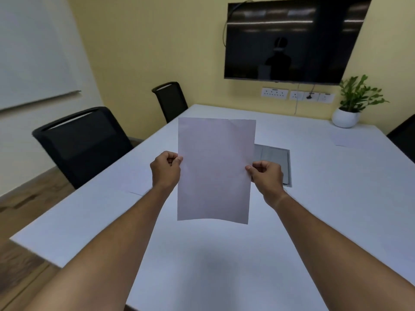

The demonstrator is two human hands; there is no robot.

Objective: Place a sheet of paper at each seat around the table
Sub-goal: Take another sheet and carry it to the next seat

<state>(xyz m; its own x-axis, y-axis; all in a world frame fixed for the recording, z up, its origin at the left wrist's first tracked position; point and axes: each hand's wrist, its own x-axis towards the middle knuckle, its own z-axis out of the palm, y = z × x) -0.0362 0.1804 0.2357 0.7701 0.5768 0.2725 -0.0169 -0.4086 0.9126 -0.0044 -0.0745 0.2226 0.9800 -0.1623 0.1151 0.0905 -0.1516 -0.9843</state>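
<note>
I hold a white sheet of paper [214, 169] upright above the white table [224, 254]. My left hand [165, 170] pinches its left edge and my right hand [267, 176] pinches its right edge. One sheet [134, 182] lies flat on the table by the near left chair [83, 142]. Another sheet [342, 136] lies at the far right, beside a chair edge [403, 140]. A second black chair [171, 101] stands at the far left.
A grey cable hatch [272, 162] is set into the table's middle, partly behind the held sheet. A potted plant [350, 106] stands on the far right corner. A dark screen [292, 39] and sockets are on the yellow wall. A whiteboard hangs at left.
</note>
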